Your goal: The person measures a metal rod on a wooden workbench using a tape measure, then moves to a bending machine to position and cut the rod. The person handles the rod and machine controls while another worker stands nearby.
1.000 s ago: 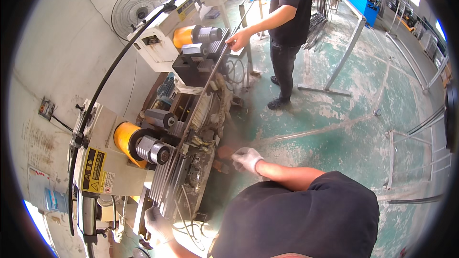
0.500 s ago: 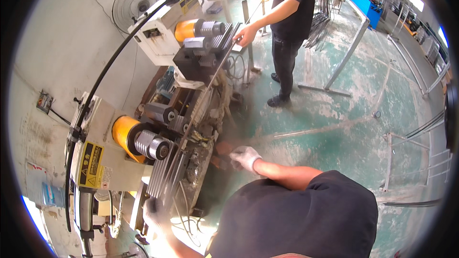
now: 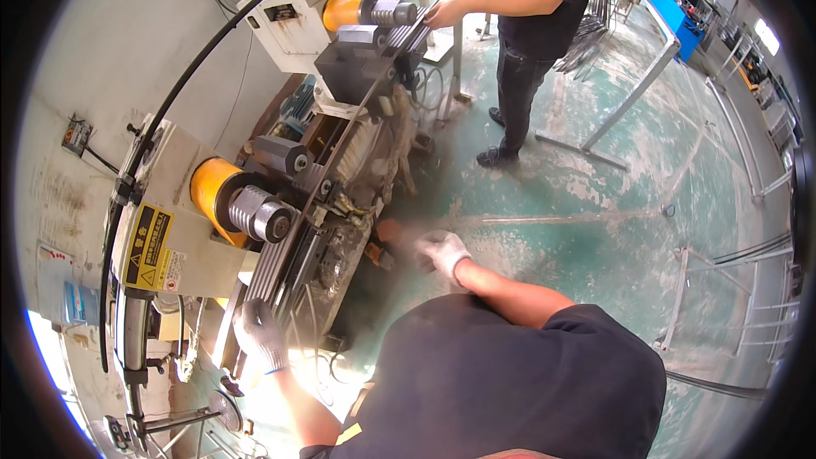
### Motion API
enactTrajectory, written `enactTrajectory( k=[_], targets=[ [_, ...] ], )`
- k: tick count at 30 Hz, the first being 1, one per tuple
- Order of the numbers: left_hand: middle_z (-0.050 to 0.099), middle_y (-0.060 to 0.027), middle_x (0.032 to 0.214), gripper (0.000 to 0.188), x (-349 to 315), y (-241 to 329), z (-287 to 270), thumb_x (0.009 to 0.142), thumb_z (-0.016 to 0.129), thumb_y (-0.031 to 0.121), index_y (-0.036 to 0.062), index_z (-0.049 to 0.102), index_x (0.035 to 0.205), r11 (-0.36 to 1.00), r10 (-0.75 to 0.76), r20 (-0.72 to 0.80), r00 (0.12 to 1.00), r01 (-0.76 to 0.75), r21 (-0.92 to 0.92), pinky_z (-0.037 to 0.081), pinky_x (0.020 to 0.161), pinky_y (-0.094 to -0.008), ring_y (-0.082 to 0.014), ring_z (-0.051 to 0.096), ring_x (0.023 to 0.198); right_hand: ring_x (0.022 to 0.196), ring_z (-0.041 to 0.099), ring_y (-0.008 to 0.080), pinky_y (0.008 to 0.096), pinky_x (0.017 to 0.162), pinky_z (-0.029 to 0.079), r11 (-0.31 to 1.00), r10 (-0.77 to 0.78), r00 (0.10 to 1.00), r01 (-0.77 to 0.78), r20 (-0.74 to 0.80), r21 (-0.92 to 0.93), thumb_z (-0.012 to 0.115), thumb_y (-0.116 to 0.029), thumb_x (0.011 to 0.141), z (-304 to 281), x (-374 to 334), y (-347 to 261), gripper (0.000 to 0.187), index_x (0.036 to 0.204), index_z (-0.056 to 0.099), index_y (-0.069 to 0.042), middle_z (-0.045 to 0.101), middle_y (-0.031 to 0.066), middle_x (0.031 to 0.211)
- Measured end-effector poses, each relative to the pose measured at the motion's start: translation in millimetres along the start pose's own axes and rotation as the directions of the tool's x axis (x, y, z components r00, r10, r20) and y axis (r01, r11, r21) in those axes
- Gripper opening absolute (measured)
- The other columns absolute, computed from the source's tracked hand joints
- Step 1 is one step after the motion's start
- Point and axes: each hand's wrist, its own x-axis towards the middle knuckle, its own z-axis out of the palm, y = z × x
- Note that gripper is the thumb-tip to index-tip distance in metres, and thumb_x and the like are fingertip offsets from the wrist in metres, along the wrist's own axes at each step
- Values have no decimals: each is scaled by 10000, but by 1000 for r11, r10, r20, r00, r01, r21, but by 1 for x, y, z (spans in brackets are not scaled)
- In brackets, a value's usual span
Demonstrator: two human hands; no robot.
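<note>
My left hand (image 3: 260,338), in a white knit glove with dark fingertips, is closed at the near ends of several grey metal bars (image 3: 275,265). The bars lie side by side on the machine, below a ridged metal roller (image 3: 259,213) beside an orange cylinder (image 3: 216,193). My right hand (image 3: 444,255), also gloved, hangs out to the right of the machine bed with its fingers curled. Haze smears its fingertips, so what they hold, if anything, is hidden. Just left of it are blurred orange parts (image 3: 380,253) low on the machine.
A co-worker (image 3: 544,8) stands at the far end, one hand on the bars by a second roller unit (image 3: 393,11). A black hose (image 3: 197,76) arches along the machine's left. Metal frames (image 3: 633,93) stand on the worn green floor (image 3: 561,255) to the right.
My view has shifted a little. My left hand has moved up and left against the bar ends. My right hand remains beside the machine. The co-worker's second hand now shows farther back.
</note>
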Motion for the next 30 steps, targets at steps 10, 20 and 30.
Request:
enactTrajectory(
  k=[10,20,30],
  targets=[
    [771,-140,1054,104,-19,16,17,942,757,65,45,781,1041,1000,-12,-100,995,13,3,567,923,-474,-349,721,1017,760,753,214,371,674,634,999,-2,1000,1,-16,-54,721,-267,1080,-5,-8,-3,283,1192,723,-7,777,107,919],
    [761,-124,1061,106,-80,77,48,950,805,108,96,790,1055,970,-40,166,985,78,-229,596,878,-425,-312,724,998,737,743,205,367,661,628,999,19,1000,-19,12,-42,724,-260,1078,-6,-1,4,268,1174,714,-10,767,101,903],
    [749,-131,942,88,-122,93,84,889,792,40,50,771,974,917,193,384,903,-26,-398,589,792,-412,-317,735,866,763,749,231,393,682,639,998,27,1000,-26,17,-54,744,-248,1051,-12,6,8,296,1208,719,1,766,111,926]
  ],
)
